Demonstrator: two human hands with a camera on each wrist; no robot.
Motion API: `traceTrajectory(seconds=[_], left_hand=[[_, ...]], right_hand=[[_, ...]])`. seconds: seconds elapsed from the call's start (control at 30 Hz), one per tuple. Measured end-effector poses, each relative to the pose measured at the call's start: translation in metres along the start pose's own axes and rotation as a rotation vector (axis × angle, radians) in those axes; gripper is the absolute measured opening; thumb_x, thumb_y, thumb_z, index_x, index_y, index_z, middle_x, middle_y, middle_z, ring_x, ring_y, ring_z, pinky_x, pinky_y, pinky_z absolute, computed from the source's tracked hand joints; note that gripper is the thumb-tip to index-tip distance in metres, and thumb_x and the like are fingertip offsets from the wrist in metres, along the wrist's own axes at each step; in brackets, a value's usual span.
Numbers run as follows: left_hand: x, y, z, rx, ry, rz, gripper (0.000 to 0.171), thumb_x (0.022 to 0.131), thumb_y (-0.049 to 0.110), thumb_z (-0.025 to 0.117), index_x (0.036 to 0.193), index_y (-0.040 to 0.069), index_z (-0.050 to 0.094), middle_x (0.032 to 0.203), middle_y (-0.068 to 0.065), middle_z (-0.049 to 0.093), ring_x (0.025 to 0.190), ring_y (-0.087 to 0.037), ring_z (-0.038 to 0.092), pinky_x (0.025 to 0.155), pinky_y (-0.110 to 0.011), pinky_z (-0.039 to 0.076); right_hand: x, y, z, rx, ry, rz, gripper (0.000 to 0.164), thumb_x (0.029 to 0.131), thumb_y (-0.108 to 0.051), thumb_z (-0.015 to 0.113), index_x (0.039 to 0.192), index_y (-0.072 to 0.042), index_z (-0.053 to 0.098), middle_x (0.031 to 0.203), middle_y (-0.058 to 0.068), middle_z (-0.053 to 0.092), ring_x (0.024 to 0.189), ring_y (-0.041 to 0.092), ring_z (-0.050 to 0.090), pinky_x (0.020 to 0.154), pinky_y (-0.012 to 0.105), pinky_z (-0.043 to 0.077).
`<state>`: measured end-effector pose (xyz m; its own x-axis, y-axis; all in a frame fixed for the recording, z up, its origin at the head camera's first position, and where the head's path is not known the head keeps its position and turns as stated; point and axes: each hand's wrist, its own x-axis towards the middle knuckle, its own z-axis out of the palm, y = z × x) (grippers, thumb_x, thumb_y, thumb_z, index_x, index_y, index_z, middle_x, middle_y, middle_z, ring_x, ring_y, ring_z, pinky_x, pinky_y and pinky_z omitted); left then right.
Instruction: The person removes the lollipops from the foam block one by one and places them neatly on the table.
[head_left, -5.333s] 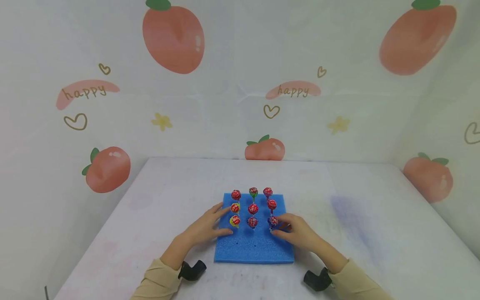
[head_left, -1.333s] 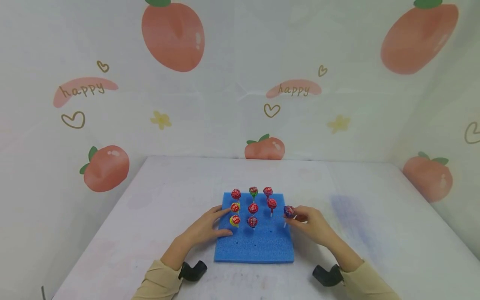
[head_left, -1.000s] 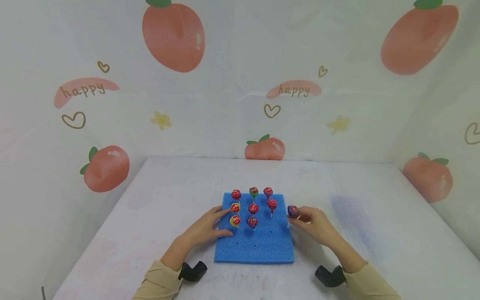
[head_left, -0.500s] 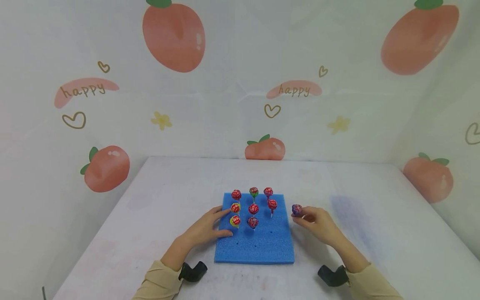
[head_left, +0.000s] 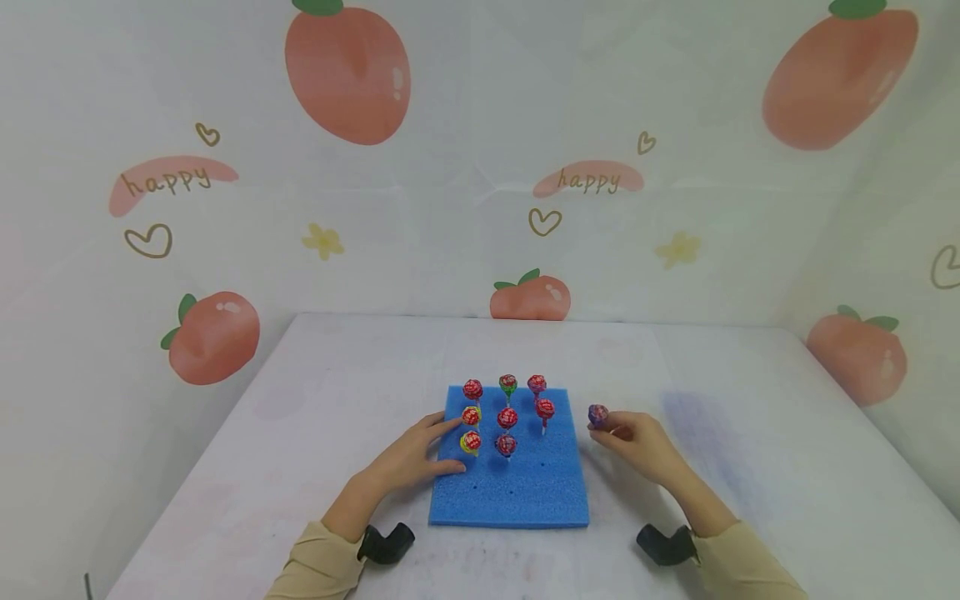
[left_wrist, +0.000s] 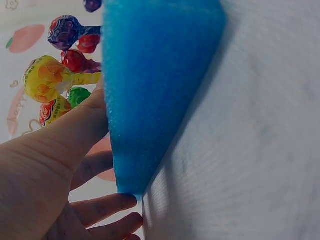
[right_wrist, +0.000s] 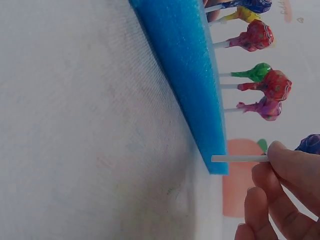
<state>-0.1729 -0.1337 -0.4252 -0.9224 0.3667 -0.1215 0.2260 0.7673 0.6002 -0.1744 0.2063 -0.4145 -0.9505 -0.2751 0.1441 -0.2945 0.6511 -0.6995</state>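
Note:
My right hand [head_left: 639, 446] pinches a purple-blue wrapped lollipop [head_left: 597, 414] between thumb and fingers, just off the right edge of the blue foam board [head_left: 517, 504]. In the right wrist view its white stick [right_wrist: 239, 158] is bare and points away from the fingers. My left hand [head_left: 408, 455] rests on the board's left edge with spread fingers; in the left wrist view the thumb lies on top and other fingers touch the side. Several lollipops stand upright in the board, among them a yellow one [head_left: 470, 442], a red one [head_left: 544, 409] and a green one [head_left: 507, 384].
Small holes [head_left: 512, 492] show in the front part of the board. The board lies on a white table [head_left: 337, 375] with a purple-blue stain at right. A white backdrop [head_left: 450, 100] printed with fruit stands behind. Black curved pieces [head_left: 386, 543] sit at both wrists.
The right hand has pulled the purple-blue lollipop from the board's front right spot, then carried it right and slightly away. The left hand has stayed at the board's left edge.

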Motion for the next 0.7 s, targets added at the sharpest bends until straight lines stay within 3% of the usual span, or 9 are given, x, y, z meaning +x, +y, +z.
traceTrajectory(seconds=[0.4,0.7], left_hand=[[0.0,-0.001,0.001,0.004,-0.001,-0.003,0.07,0.08,0.041,0.07,0.139,0.014,0.044,0.148,-0.019,0.035,0.137,-0.04,0.033,0.106,-0.058,0.035],[0.001,-0.001,0.001,0.0,-0.001,0.002,0.07,0.08,0.04,0.07,0.139,0.014,0.044,0.147,-0.019,0.035,0.137,-0.039,0.033,0.106,-0.058,0.035]], right_hand=[[0.007,0.004,0.002,0.006,-0.018,0.05,0.019,0.085,-0.015,0.067,0.096,0.0,0.071,0.093,0.014,0.072,0.081,0.02,0.067,0.071,0.023,0.055],[0.013,0.007,0.006,0.007,-0.034,0.091,0.016,0.085,-0.015,0.067,0.088,0.0,0.07,0.084,0.01,0.071,0.074,0.013,0.061,0.065,0.019,0.05]])
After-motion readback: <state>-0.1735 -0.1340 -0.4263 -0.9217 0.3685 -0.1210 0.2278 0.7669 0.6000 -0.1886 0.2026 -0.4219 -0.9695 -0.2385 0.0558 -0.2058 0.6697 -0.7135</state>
